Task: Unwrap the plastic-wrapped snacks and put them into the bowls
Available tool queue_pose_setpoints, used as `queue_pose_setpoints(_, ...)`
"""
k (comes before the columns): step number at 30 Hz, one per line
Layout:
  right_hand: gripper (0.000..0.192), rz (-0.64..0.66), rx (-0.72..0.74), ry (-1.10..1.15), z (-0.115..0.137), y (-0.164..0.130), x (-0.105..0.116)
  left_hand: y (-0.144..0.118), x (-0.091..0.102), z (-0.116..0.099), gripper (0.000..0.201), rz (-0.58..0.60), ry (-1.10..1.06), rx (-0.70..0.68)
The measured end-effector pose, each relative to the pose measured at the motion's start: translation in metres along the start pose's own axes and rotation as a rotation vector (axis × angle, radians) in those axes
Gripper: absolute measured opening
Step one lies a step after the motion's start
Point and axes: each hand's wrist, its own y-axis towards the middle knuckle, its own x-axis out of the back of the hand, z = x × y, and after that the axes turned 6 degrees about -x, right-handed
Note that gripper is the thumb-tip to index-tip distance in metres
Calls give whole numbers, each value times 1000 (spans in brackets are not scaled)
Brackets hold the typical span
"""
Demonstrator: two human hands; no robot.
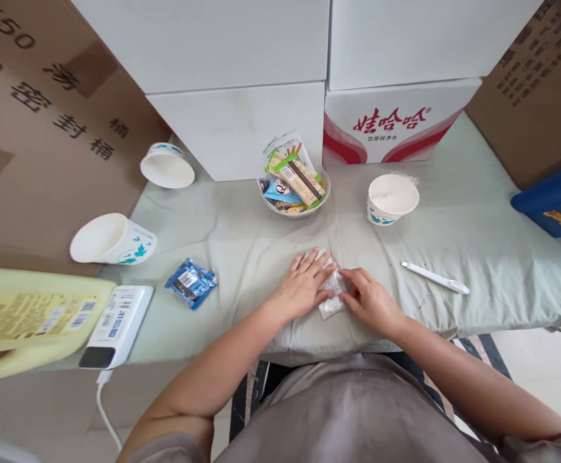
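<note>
The small clear plastic bag [332, 290] lies on the near edge of the cloth-covered table [477, 218], directly under both hands. The left hand [304, 283] lies flat with open fingers on its left part; the right hand [369, 299] pinches its right edge. The bag runs slantwise from far-left to near-right; it looks thin, crinkly and shiny against the soft, wrinkled cloth

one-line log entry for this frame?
left hand: flat on clear plastic bag | right hand: pinching bag edge | bag: lying on cloth-covered table | snack bowl: behind, apart
</note>
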Motion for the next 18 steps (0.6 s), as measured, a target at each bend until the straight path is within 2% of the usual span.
queue_pose_setpoints(3,36,-88,183,-133,1,-4,9,-1,-10,7,59,79,1,44)
queue_pose_setpoints(7,33,53,491,-261,0,-7,15,-3,-12,9,59,79,-18,44)
queue_pose_setpoints(11,18,69,544,-313,-5,-6,6,-3,-6,7,54,-4,-6,31)
queue_pose_setpoints(15,16,63,590,-317,-3,-10,2,-2,-2,6,32,-117,3,103)
queue_pose_setpoints(18,15,106,629,-260,1,-15,3,-2,-4,6,26,-139,-27,84)
